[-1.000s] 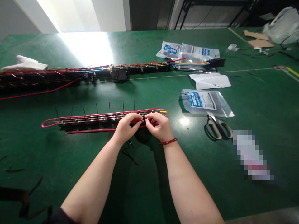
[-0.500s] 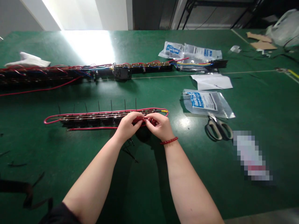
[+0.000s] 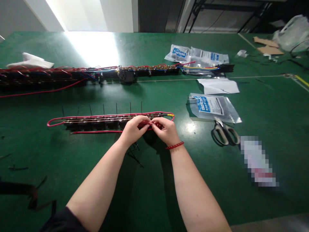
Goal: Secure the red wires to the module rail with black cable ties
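A wiring harness (image 3: pixel 96 121) lies on the green mat, a row of black connectors bundled with thin wires and circled by a red wire loop. Black cable tie tails (image 3: pixel 116 109) stick up along its far side. My left hand (image 3: pixel 133 130) and my right hand (image 3: pixel 166 130) meet at its right part, fingertips pinching the red wire and bundle. The fingers hide exactly what they hold. A red bead bracelet (image 3: pixel 174 145) circles my right wrist.
A longer wired harness (image 3: pixel 72 75) runs across the mat's far side. Plastic bags (image 3: pixel 209 105), white paper (image 3: pixel 218 86) and scissors (image 3: pixel 223 133) lie to the right. Cut tie ends (image 3: pixel 134 153) lie near my hands, and a white cloth (image 3: pixel 30 62) lies far left.
The whole view has shifted slightly as my head moved. My fingers have drawn closer together on the harness, and the harness itself has stayed in place.
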A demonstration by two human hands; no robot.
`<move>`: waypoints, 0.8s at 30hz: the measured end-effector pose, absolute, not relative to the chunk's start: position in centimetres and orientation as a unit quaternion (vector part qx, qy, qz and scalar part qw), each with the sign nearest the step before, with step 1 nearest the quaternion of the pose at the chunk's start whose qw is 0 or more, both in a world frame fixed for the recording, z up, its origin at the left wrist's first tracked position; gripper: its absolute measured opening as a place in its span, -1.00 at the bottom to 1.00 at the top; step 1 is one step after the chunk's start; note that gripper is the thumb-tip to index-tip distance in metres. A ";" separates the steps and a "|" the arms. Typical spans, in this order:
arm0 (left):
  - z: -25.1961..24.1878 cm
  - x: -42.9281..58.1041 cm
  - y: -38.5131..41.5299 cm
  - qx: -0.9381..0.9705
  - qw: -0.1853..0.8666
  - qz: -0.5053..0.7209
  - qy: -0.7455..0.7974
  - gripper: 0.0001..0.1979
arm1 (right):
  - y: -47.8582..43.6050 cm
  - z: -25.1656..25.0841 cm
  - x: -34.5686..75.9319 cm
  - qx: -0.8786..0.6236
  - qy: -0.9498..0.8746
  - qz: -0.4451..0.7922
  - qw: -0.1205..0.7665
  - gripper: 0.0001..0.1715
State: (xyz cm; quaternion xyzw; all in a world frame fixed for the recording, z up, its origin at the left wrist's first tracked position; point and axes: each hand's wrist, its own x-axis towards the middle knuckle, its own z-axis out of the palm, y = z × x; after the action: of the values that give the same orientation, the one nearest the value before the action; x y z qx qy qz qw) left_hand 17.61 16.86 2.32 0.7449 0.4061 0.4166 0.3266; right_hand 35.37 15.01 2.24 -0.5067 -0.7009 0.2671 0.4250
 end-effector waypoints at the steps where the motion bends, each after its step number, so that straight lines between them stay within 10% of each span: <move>1: 2.4 17.6 16.9 0.748 0.323 0.417 0.403 -0.85 | 15.0 2.2 35.4 -0.508 -0.700 0.264 0.428 -0.87; 24: 2.4 17.3 16.9 0.794 0.219 0.378 0.422 -0.90 | 15.2 2.1 35.5 -0.541 -0.648 0.280 0.456 -0.87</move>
State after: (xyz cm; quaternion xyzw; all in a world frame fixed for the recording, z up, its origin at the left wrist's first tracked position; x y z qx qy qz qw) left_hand 17.26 16.86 2.42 0.7943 0.4224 0.3780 0.2187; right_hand 35.50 15.18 2.14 -0.5410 -0.6484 0.2804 0.4563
